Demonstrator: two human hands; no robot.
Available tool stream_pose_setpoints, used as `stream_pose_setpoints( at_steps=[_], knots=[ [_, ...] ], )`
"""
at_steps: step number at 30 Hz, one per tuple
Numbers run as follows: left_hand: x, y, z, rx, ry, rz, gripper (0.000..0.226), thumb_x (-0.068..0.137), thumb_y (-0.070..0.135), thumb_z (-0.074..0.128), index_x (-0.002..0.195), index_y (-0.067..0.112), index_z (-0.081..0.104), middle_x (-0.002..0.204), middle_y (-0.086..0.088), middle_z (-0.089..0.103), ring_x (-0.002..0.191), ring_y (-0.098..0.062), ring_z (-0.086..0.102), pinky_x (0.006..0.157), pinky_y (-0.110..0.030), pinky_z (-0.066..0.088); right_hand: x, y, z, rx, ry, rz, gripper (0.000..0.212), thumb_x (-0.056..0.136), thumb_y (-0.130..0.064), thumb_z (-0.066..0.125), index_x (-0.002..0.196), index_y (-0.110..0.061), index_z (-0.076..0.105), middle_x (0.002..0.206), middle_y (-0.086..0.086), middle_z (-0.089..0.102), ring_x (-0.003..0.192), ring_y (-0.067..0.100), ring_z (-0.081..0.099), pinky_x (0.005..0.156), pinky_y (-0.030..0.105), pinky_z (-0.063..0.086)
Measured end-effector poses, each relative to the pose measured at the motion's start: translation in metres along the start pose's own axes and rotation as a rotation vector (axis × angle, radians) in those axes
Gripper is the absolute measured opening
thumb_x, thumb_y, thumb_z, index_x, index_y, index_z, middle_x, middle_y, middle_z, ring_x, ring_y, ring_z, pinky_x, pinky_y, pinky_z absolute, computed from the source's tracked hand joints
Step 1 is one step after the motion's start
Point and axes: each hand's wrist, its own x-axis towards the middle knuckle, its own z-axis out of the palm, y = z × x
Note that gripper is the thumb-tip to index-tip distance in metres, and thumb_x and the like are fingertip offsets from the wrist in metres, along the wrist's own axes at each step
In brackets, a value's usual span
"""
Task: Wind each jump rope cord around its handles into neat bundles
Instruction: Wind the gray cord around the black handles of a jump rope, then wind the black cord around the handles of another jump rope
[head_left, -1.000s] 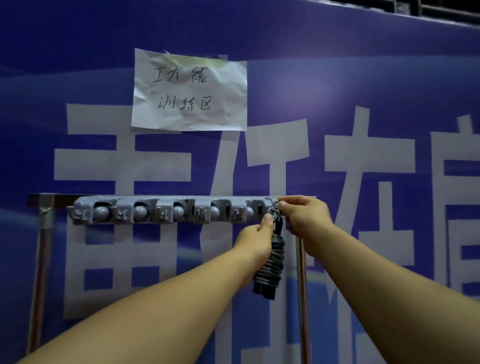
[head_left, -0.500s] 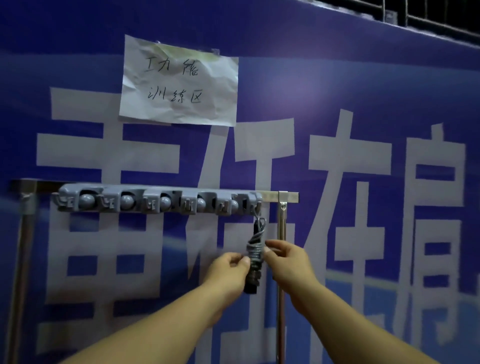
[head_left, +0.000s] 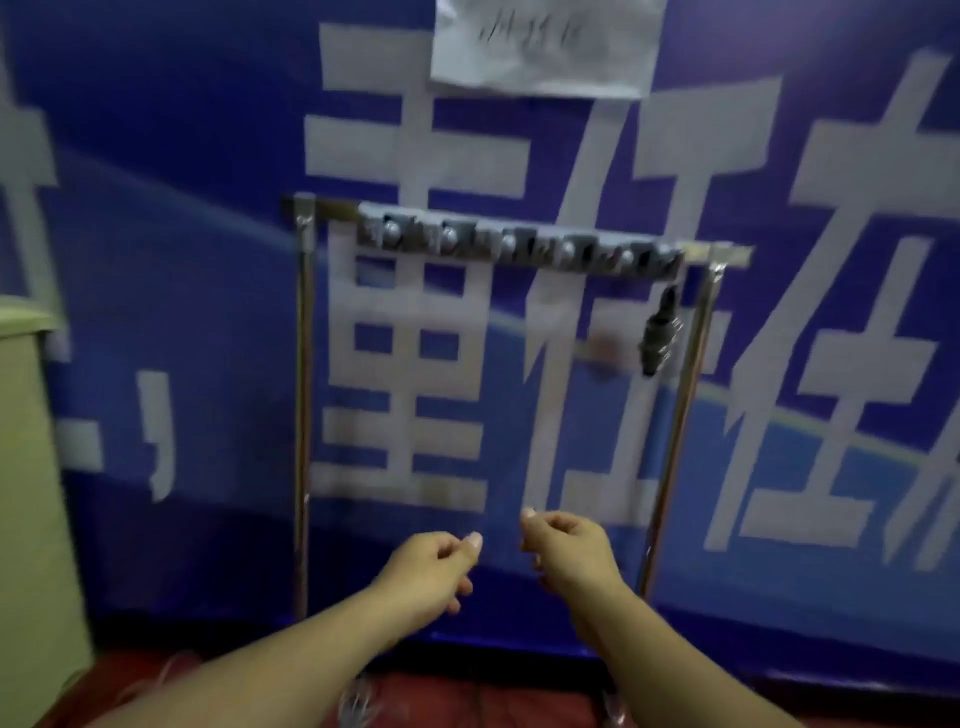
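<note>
Rope bundle (head_left: 658, 332) hanging under hook rail's (head_left: 519, 244) right end, both hands well below, banner (head_left: 156, 208) behind

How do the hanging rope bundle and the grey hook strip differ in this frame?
The rope bundle is dark and hangs vertically; the hook strip is pale grey and runs along the rack's top bar. The bundle is compact at the strip's right end; the strip spans most of the bar. Neither is touched by the hands.

Both hands (head_left: 434, 569) (head_left: 569, 553) released the rope bundle (head_left: 658, 332); dropped below it.
</note>
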Motion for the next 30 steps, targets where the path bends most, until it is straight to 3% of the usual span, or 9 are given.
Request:
stream_pose_setpoints(
  at_steps=[4, 9, 13, 15, 18, 21, 25, 27, 30],
  knots=[
    [-0.038, -0.111, -0.001, 0.07, -0.02, -0.141, 0.038, 0.101, 0.045, 0.049, 0.086, 0.014, 0.065, 0.075, -0.004, 0.067, 0.052, -0.013, 0.058, 0.041, -0.014, 0.037, -0.038, 0.079, 0.069, 0.021, -0.092, 0.137, 0.031, 0.094, -0.03, 0.064, 0.072, -0.009, 0.068, 0.067, 0.009, 0.064, 0.051, 0.016, 0.047, 0.049, 0.025, 0.038],
    [-0.084, -0.228, 0.002, 0.169, -0.093, -0.332, 0.05, 0.102, 0.05, 0.044, 0.098, 0.006, 0.068, 0.089, -0.016, 0.074, 0.065, -0.021, 0.063, 0.056, -0.023, 0.042, -0.092, 0.18, 0.114, 0.018, -0.126, 0.37, 0.032, 0.094, -0.024, 0.064, 0.065, -0.012, 0.061, 0.06, 0.007, 0.055, 0.044, 0.013, 0.041, 0.04, 0.016, 0.03],
    [-0.113, -0.301, 0.011, 0.156, -0.127, -0.441, 0.037, 0.105, 0.038, 0.042, 0.093, 0.009, 0.061, 0.074, -0.004, 0.064, 0.049, -0.012, 0.053, 0.039, -0.014, 0.036, -0.125, 0.261, 0.113, -0.06, -0.116, 0.522, 0.028, 0.093, -0.027, 0.065, 0.071, -0.01, 0.065, 0.048, 0.0, 0.051, 0.037, 0.012, 0.039, 0.04, 0.018, 0.031],
    [-0.125, -0.337, 0.017, 0.172, -0.131, -0.477, 0.037, 0.105, 0.037, 0.043, 0.089, 0.009, 0.061, 0.072, -0.003, 0.063, 0.045, -0.01, 0.052, 0.039, -0.014, 0.036, -0.142, 0.303, 0.105, -0.099, -0.1, 0.603, 0.026, 0.093, -0.027, 0.065, 0.076, -0.007, 0.067, 0.045, -0.002, 0.052, 0.034, 0.01, 0.041, 0.038, 0.016, 0.031],
    [-0.141, -0.393, 0.031, 0.151, -0.115, -0.586, 0.037, 0.103, 0.036, 0.048, 0.078, 0.011, 0.06, 0.065, -0.001, 0.062, 0.044, -0.012, 0.052, 0.045, -0.018, 0.039, -0.161, 0.364, 0.096, -0.184, -0.056, 0.727, 0.036, 0.091, -0.023, 0.066, 0.059, -0.009, 0.062, 0.045, 0.002, 0.053, 0.04, 0.016, 0.046, 0.045, 0.021, 0.037],
    [-0.156, -0.439, 0.053, 0.146, -0.082, -0.715, 0.041, 0.1, 0.034, 0.055, 0.065, 0.014, 0.055, 0.059, -0.001, 0.061, 0.047, -0.015, 0.057, 0.051, -0.022, 0.044, -0.177, 0.413, 0.104, -0.245, -0.072, 0.822, 0.03, 0.09, -0.027, 0.068, 0.063, -0.014, 0.066, 0.064, 0.007, 0.068, 0.058, 0.023, 0.057, 0.062, 0.032, 0.047],
    [-0.163, -0.481, 0.092, 0.216, -0.091, -0.761, 0.042, 0.097, 0.037, 0.057, 0.061, 0.015, 0.052, 0.069, -0.006, 0.065, 0.084, -0.031, 0.066, 0.067, -0.03, 0.042, -0.197, 0.473, 0.128, -0.22, -0.09, 0.892, 0.032, 0.086, -0.034, 0.071, 0.061, -0.012, 0.07, 0.058, 0.007, 0.063, 0.051, 0.022, 0.053, 0.053, 0.032, 0.041],
    [-0.159, -0.493, 0.112, 0.202, -0.077, -0.75, 0.036, 0.096, 0.035, 0.06, 0.066, 0.016, 0.055, 0.078, -0.009, 0.069, 0.089, -0.031, 0.066, 0.072, -0.032, 0.045, -0.197, 0.494, 0.143, -0.199, -0.093, 0.896, 0.022, 0.087, -0.029, 0.071, 0.07, -0.015, 0.073, 0.06, 0.004, 0.06, 0.052, 0.02, 0.052, 0.057, 0.032, 0.042],
    [-0.146, -0.507, 0.136, 0.161, -0.063, -0.725, 0.031, 0.095, 0.032, 0.06, 0.065, 0.023, 0.058, 0.081, -0.007, 0.073, 0.085, -0.028, 0.07, 0.076, -0.033, 0.05, -0.187, 0.501, 0.161, -0.172, -0.102, 0.87, 0.014, 0.094, -0.02, 0.062, 0.098, -0.01, 0.072, 0.074, 0.005, 0.064, 0.071, 0.025, 0.059, 0.072, 0.039, 0.049]
  ],
)
